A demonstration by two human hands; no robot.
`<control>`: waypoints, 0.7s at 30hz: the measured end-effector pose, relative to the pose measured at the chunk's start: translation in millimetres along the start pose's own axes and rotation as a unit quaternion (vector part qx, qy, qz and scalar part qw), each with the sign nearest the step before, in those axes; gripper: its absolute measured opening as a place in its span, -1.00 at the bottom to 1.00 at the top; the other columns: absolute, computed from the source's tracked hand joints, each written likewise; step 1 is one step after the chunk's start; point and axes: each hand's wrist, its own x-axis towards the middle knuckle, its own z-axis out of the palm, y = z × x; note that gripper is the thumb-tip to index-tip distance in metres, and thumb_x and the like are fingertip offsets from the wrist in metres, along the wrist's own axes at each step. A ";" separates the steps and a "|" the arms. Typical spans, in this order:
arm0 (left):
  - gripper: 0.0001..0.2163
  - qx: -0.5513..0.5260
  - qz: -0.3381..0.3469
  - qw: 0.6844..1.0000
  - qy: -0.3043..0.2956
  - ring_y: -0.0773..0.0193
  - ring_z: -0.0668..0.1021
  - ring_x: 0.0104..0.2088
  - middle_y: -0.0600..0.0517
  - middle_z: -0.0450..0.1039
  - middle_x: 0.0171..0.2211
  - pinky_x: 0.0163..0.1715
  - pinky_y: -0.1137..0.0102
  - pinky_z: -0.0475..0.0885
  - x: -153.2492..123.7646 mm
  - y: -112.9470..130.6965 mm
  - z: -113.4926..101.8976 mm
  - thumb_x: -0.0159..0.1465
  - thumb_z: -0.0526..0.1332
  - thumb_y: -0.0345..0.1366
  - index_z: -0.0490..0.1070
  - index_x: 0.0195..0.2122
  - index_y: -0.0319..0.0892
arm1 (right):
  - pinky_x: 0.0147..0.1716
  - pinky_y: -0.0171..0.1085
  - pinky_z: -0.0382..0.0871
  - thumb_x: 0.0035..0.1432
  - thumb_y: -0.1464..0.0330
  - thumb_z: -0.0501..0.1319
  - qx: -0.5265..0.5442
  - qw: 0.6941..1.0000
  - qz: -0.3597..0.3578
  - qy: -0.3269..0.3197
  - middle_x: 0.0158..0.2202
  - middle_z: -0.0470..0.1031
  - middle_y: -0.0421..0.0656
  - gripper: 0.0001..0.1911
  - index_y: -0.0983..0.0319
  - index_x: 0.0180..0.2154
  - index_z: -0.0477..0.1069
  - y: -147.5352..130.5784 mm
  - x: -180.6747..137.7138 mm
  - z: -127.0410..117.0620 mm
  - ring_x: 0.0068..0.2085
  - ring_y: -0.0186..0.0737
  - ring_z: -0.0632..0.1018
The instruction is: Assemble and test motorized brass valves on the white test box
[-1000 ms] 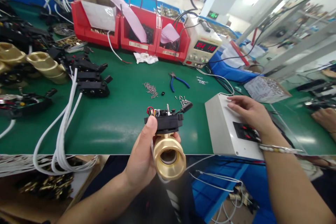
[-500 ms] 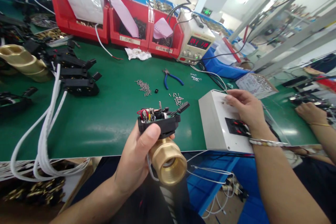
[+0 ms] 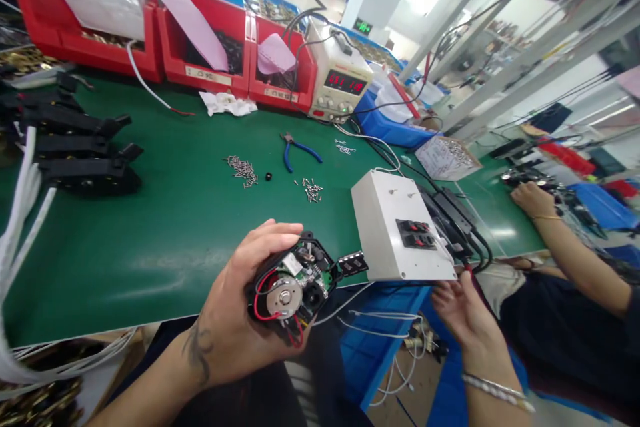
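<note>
My left hand (image 3: 240, 307) is wrapped around a valve actuator (image 3: 295, 287) with its cover off. The open housing faces me and shows a round silver motor, red wires and a green circuit board. A small black hinged tab sticks out from its right side. The brass valve body below it is hidden in this view. By the lower right edge of a grey switch box (image 3: 385, 227), my right hand (image 3: 463, 317) hovers with loosely curled fingers and the thumb apart. Nothing clear shows in its grasp. Two toggle switches and black-and-red spring terminals are on the box.
Blue-handled cutters (image 3: 300, 150) and loose screws (image 3: 311, 191) lie on the green bench. Red bins (image 3: 205, 47) and a power supply (image 3: 340, 73) stand behind. More actuators (image 3: 85, 163) with white cables lie left. At right is another person's arm (image 3: 575, 240).
My left hand has tilted the actuator so its inside faces me, putting the brass valve out of sight. My right hand has moved off the box's switches, down to its lower edge. The view shifted right.
</note>
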 end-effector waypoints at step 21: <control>-0.53 -0.382 -0.432 0.812 0.091 0.13 0.66 -0.28 -0.17 0.63 -0.11 -0.31 0.33 0.56 19.2 31.6 0.7 0.21 0.40 -0.02 0.47 -0.02 -0.28 | -0.48 -0.50 0.43 0.22 0.29 0.29 0.232 0.950 -0.210 -0.003 -0.49 0.21 -0.34 -0.68 0.25 -0.44 0.21 16.5 28.7 21.1 -0.59 -0.55 0.21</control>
